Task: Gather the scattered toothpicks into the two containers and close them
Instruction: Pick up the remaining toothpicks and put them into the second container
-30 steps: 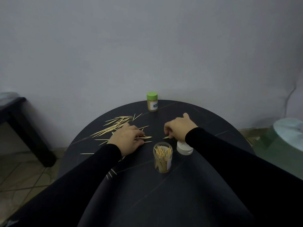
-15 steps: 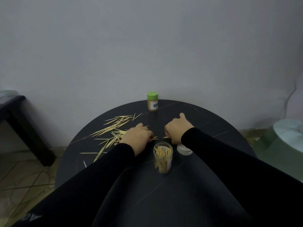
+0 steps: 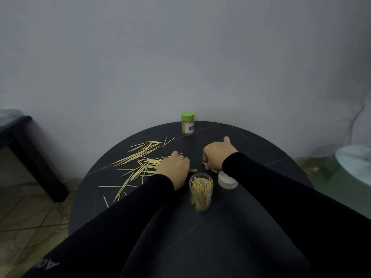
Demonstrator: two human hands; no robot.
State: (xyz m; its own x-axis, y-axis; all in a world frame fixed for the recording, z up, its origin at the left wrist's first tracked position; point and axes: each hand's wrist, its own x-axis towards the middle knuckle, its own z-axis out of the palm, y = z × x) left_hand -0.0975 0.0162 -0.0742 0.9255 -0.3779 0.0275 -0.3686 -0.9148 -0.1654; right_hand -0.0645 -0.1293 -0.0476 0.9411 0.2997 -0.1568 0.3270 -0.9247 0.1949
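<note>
Loose toothpicks (image 3: 140,159) lie scattered over the left half of the round black table (image 3: 261,141). An open clear container (image 3: 201,191), partly filled with toothpicks, stands near the middle. Its white lid (image 3: 227,181) lies just to its right. A second container with a green lid (image 3: 188,123), shut, stands at the table's far edge. My left hand (image 3: 174,169) rests palm down on toothpicks beside the pile, fingers curled over a few whose tips stick out to the right. My right hand (image 3: 217,155) is curled and pinches a small bundle of toothpicks above the white lid.
A dark bench or side table (image 3: 30,153) stands at the left on the tiled floor. A pale green round stool or bin (image 3: 355,167) sits at the right. The wall runs right behind the table.
My left hand has slid right across the table, dragging toothpicks toward the open container. My right hand has drawn back a little toward the lid with toothpicks in it.
</note>
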